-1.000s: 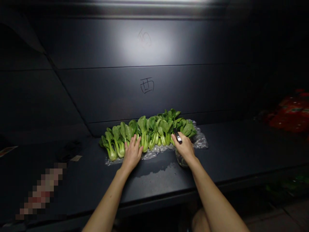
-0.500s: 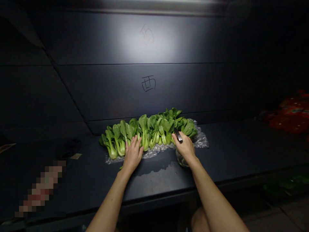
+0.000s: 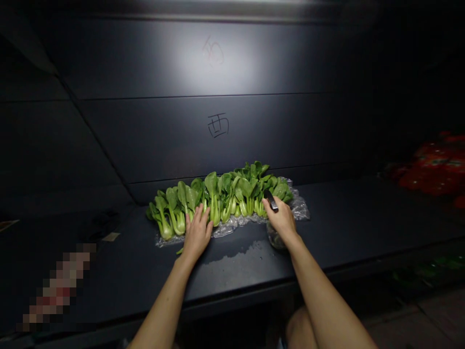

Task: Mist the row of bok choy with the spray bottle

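A row of green bok choy (image 3: 214, 198) stands with stems toward me on crumpled clear plastic wrap (image 3: 227, 229). My left hand (image 3: 198, 232) lies over the stems left of the row's middle, its fingers stretched out and slightly spread, holding nothing. Near the right end of the row, my right hand (image 3: 282, 220) is closed around a spray bottle (image 3: 271, 201) with a black top. The bottle's clear lower body shows beneath the hand; the rest is hidden by the fingers.
The dark shelf (image 3: 240, 276) has a wet patch before the greens. Behind rises a dark panel wall (image 3: 163, 140) with a written character. Red packages (image 3: 436, 165) lie far right, green items (image 3: 436, 266) lower right. A small pale card (image 3: 111, 237) lies left.
The view has shifted slightly, moving the bok choy a little to the left. My right hand with the spray bottle has moved slightly right along the row. My left hand stays on the stems.
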Motion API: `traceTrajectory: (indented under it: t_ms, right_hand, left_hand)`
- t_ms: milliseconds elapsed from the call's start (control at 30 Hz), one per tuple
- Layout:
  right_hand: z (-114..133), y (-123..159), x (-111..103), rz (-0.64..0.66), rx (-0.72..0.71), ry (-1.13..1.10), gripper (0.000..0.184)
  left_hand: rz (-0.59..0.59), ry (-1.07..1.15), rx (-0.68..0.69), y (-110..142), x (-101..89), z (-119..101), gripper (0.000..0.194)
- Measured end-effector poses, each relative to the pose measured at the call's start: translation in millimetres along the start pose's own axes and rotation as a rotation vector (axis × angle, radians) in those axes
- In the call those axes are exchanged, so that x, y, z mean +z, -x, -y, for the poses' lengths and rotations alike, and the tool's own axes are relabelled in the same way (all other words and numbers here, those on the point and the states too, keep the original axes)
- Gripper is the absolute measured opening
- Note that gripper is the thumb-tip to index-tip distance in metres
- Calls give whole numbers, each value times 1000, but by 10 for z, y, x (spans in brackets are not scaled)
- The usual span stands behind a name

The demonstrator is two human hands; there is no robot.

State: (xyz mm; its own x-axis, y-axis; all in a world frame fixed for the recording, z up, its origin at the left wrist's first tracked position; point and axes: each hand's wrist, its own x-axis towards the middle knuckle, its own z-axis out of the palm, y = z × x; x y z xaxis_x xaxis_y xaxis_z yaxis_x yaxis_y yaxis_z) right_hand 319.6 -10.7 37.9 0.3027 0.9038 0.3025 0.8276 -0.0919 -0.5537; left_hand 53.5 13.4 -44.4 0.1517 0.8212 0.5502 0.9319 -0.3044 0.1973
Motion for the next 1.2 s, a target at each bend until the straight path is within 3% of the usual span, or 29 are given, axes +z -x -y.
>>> traceTrajectory:
  t_ms: [233,433,633,1200]
  right_hand:
    - [-55,-8,-33,-9,16,-16,34]
    - [-47,30,1,-6,-55,-5,35]
    - [86,73,63,57,-147,-27,29]
    - [419,184,205,158,-321,-120,35]
  left_hand:
    - [-2,-3,5,8,-13,-6,45]
    - [7,-7,-24,-16,-9,-65,45]
    - [5,10,-10,-35,8,-71,45]
    - [-17,5,-7,-8,-95,-30,44]
